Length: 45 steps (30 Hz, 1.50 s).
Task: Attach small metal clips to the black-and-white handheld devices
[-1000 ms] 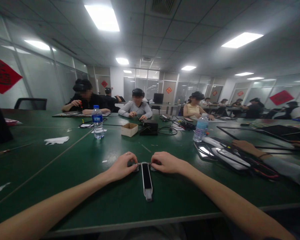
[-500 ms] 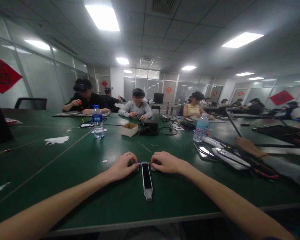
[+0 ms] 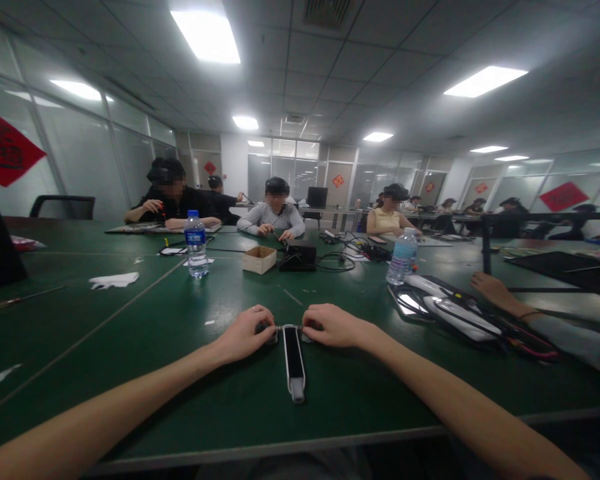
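Centred before me on the green table (image 3: pixel 190 407) lies a slim, white-rimmed black device (image 3: pixel 294 357) with a grey block at its near end. A thin rod crosses its far end from side to side. My left hand (image 3: pixel 250 331) pinches the rod's left end, where a small dark, greyish part shows under the fingertips. At the right end, my right hand (image 3: pixel 335 325) has its thumb and fingers closed in the same way, with a greyish bit below them. The fingers mostly hide both end parts, so I cannot make out their kind.
Water bottles stand at left (image 3: pixel 197 245) and right (image 3: pixel 401 257). Between them are an open box (image 3: pixel 259 260) and a black device (image 3: pixel 298 255) with cables. White handheld devices (image 3: pixel 463 319) lie at right, near a co-worker's hand (image 3: pixel 497 293) at a black frame (image 3: pixel 487 243). Several people sit beyond.
My hands and the white-rimmed device keep their places. At the right, the co-worker has tilted the black frame from lying low to standing upright.
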{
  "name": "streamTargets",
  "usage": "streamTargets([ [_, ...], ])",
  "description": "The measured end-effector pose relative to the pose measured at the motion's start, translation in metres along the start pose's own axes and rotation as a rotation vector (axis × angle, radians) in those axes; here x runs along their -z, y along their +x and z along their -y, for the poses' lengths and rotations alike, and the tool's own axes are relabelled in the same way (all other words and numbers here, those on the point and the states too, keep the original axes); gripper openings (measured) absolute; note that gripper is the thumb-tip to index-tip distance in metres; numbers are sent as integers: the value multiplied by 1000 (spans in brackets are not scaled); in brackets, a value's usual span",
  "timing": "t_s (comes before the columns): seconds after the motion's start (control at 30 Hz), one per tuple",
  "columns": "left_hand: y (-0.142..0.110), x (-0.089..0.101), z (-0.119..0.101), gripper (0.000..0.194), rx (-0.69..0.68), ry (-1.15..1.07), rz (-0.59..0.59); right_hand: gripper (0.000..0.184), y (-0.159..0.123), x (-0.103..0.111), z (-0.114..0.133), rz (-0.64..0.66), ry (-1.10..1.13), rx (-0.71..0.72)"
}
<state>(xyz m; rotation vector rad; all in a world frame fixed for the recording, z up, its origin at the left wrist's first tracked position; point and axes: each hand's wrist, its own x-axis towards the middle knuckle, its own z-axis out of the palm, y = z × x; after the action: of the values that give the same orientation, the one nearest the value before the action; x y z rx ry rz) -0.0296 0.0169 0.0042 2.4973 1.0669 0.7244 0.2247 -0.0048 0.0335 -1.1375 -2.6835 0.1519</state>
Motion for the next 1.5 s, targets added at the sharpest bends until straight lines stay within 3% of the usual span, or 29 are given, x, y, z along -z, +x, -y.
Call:
streamTargets([
  [1.2, -2, 2, 0, 16, -19, -27, 0, 18, 0, 1, 4, 19, 6, -21],
  [1.5, -4, 4, -4, 15, -26, -11, 14, 25, -1, -7, 18, -158, 67, 88],
])
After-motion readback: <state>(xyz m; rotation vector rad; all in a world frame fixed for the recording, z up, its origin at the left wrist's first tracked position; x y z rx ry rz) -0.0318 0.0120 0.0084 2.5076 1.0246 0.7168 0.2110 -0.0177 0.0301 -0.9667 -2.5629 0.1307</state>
